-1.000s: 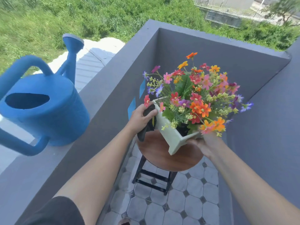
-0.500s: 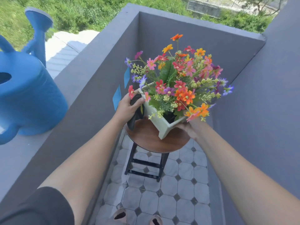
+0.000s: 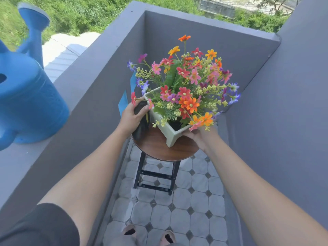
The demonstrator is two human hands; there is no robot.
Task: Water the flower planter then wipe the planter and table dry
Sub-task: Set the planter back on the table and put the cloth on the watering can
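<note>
Two sets of fingers do different jobs, as I read it from my remote seat. Those of my left hand [image 3: 130, 117] curl round a dark cloth [image 3: 142, 121], thumb on top, pressing it against the left wall of the planter [image 3: 171, 137], a grip that suits wiping that face dry. My right hand [image 3: 199, 138] is low against the planter's near right side, but its fingers run under the overhanging flowers [image 3: 186, 86], so I cannot tell whether they clasp the wall or merely lie against it. I judge it is there to brace the pot so the cloth's push does not slide it. The planter is on the round wooden table [image 3: 152, 148], one footed corner pointing at me; whether it sits flat or slightly tipped I cannot say. The cloth's lower end hangs down to the tabletop's left rim. Further out, the blue watering can [image 3: 30, 103] sits on the grey ledge [image 3: 19, 157] to the left, well apart from both hands, which suggests watering is done and drying is under way, with the tabletop probably next.
</note>
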